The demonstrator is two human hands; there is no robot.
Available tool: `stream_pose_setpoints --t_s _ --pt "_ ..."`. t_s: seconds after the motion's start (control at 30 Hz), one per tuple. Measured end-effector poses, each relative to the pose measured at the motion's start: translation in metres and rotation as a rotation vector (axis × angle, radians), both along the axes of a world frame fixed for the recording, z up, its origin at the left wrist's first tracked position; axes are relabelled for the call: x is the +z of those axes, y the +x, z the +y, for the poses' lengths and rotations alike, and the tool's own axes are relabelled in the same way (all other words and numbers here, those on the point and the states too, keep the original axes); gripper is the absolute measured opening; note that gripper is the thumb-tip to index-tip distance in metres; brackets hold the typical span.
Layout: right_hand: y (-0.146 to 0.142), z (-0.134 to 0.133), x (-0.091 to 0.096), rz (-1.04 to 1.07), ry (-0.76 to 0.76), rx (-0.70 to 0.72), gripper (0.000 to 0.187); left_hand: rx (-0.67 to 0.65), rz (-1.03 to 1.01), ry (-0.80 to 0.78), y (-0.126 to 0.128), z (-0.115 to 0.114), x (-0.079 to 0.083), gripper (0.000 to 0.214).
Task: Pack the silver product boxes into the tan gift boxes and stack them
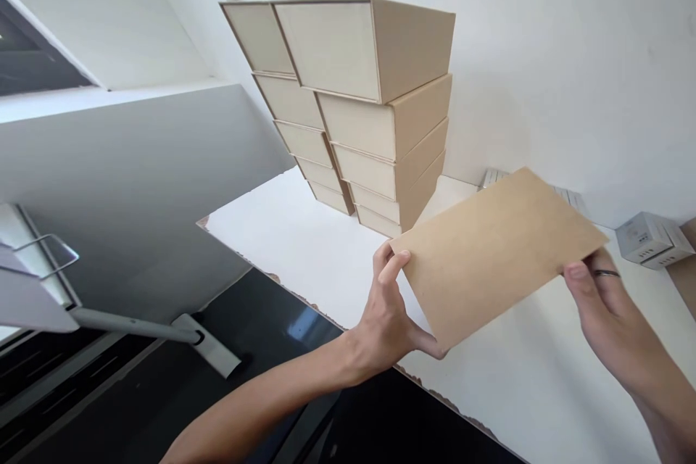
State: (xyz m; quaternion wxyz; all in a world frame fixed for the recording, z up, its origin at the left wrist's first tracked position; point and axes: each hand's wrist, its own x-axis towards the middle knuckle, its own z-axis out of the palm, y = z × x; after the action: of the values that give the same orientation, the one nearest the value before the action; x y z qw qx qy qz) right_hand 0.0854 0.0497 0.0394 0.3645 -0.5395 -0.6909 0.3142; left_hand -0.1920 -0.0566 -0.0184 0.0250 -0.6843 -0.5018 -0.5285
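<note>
A flat, rectangular brown cardboard panel is held up at a tilt above the white table, its broad plain face toward me. Whether it has any depth behind that face is hidden. My left hand grips its left short edge, fingers bent at the upper corner and thumb stretched to the lower one. At the right end, my right hand, with a dark ring on one finger, has its thumb on the near edge; its other fingers are partly hidden behind the panel. Beyond my left hand stands a stack of beige boxes in two columns.
The white tabletop has a chipped front edge. Small grey-white cartons sit at the back right, others partly behind the panel. A white wall rises behind. At left are a grey metal stand and dark floor.
</note>
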Motion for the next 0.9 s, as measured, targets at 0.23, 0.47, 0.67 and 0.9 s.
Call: stream_pose_setpoints --t_s 0.23,0.47,0.67,0.9 --pt "-0.031 0.031 -0.059 0.076 -0.338 0.037 0.073 0.090 -0.116 -0.372 0.002 0.002 -0.033 0.126" --pt "-0.085 0.088 -0.061 0.126 -0.339 0.071 0.072 0.234 -0.188 -0.435 -0.006 0.027 -0.043 0.118" --pt "-0.109 0.122 -0.066 0.190 -0.318 0.144 0.066 0.258 -0.221 -0.506 -0.005 0.039 -0.045 0.121" --pt "-0.106 0.128 -0.068 0.225 -0.316 0.167 0.060 0.258 -0.196 -0.515 0.003 0.039 -0.044 0.116"
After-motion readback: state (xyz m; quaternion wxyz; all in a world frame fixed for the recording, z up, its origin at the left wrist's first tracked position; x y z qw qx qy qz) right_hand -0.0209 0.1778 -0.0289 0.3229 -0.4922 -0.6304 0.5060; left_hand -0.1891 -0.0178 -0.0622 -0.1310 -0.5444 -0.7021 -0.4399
